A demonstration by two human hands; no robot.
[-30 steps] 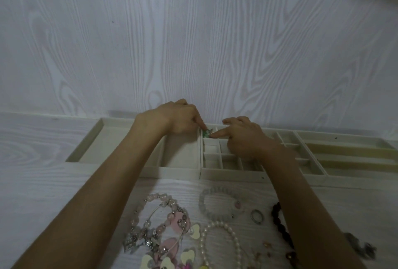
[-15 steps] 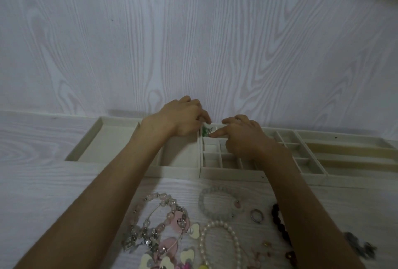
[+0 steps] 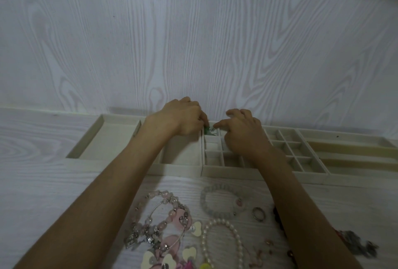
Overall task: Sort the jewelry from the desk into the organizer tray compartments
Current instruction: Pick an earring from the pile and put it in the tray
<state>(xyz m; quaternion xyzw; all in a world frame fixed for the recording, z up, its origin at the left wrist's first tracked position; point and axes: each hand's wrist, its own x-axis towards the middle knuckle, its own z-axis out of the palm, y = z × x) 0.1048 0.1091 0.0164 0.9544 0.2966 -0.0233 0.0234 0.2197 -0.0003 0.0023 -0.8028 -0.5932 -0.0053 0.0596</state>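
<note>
Desk-back tray point(image 3: 232, 173): both hands pinch green jewelry point(image 3: 208, 130).

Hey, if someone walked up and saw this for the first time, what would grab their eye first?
Probably the two hands, the left hand and right hand, meeting over a far small compartment of the cream organizer tray, with a small green piece between their fingertips. Next, the loose jewelry on the near desk: a pearl strand, a pale bead bracelet and a ring.
</note>
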